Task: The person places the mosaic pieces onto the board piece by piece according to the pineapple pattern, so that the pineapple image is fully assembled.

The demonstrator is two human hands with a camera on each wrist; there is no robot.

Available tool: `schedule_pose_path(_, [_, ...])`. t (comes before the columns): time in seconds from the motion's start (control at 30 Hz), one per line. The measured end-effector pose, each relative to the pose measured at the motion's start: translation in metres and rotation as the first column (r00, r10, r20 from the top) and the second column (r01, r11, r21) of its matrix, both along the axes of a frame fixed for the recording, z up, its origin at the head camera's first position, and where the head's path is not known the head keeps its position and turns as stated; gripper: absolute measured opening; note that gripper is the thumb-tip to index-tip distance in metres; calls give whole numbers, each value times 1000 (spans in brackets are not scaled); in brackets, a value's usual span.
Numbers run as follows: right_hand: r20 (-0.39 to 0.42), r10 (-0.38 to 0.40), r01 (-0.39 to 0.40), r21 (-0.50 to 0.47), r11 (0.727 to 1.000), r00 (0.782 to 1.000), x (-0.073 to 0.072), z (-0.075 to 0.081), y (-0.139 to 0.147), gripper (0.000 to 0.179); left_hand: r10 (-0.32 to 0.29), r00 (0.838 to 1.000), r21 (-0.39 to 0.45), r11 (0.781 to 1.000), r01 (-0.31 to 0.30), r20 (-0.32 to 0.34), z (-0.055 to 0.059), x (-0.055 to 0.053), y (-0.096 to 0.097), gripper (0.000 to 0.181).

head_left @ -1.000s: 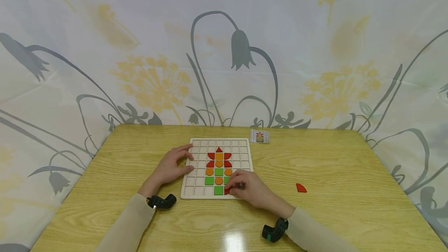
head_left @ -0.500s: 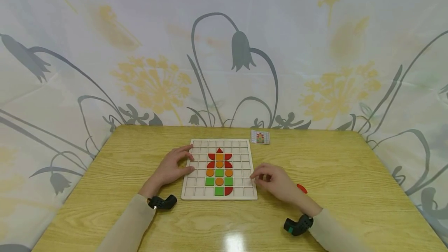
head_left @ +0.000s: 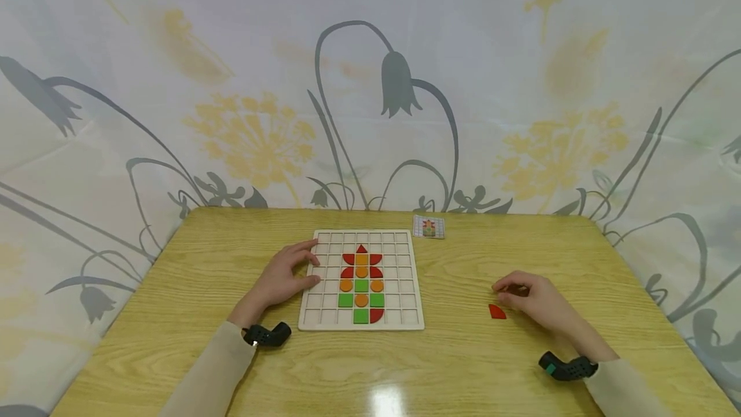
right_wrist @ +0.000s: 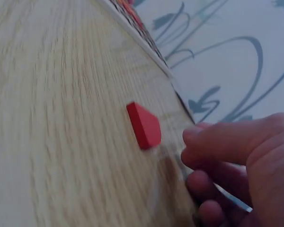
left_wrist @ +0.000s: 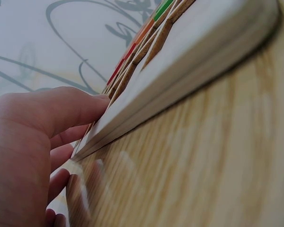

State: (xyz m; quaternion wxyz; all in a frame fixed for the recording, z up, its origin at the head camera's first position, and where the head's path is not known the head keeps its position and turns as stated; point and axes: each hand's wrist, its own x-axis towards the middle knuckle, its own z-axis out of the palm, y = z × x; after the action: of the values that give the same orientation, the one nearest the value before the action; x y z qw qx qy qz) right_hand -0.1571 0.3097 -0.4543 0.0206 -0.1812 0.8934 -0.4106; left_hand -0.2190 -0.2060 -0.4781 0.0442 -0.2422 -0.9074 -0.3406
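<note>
A white gridded board [head_left: 399, 282] lies on the table, bearing a figure of red, orange and green pieces. My left hand [head_left: 285, 273] rests at its left edge, thumb and fingertips touching the rim; in the left wrist view the thumb [left_wrist: 80, 111] lies along that edge. At the figure's bottom right, a red quarter-circle piece [head_left: 377, 315] sits beside a green square [head_left: 361, 316]. Another red quarter-circle piece [head_left: 497, 311] lies loose on the table to the right. Just above and beside it hovers my right hand [head_left: 535, 298], fingers loosely bent, nothing between them.
A small picture card [head_left: 429, 227] with a similar figure lies behind the board's right corner. The wooden table [head_left: 463, 365] meets a flower-patterned backdrop [head_left: 359, 114] at its far edge. Each wrist wears a black camera.
My right hand let go of the red quarter-circle piece in the board's bottom row, then moved right to the loose red piece. The left hand stayed in place.
</note>
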Motion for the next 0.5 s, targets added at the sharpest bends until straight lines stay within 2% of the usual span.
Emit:
schedule_pose_path(0.1, [90, 9, -8, -12, 1000, 996, -3, -3, 10, 18, 3, 1000, -4, 1000, -3, 2, 0, 0, -1, 19])
schedule_pose_path(0.2, [153, 61, -55, -47, 997, 986, -4, -3, 15, 22, 2, 1000, -1, 1000, -2, 4, 0, 0, 0, 19])
schedule_pose_path(0.4, [132, 259, -255, -49, 966, 957, -4, -1, 13, 26, -8, 1000, 10, 1000, 8, -28, -1, 1, 0, 18])
schedule_pose_path(0.5, [134, 316, -307, -85, 948, 939, -5, 0, 10, 27, -6, 1000, 8, 1000, 6, -30, -1, 1, 0, 17])
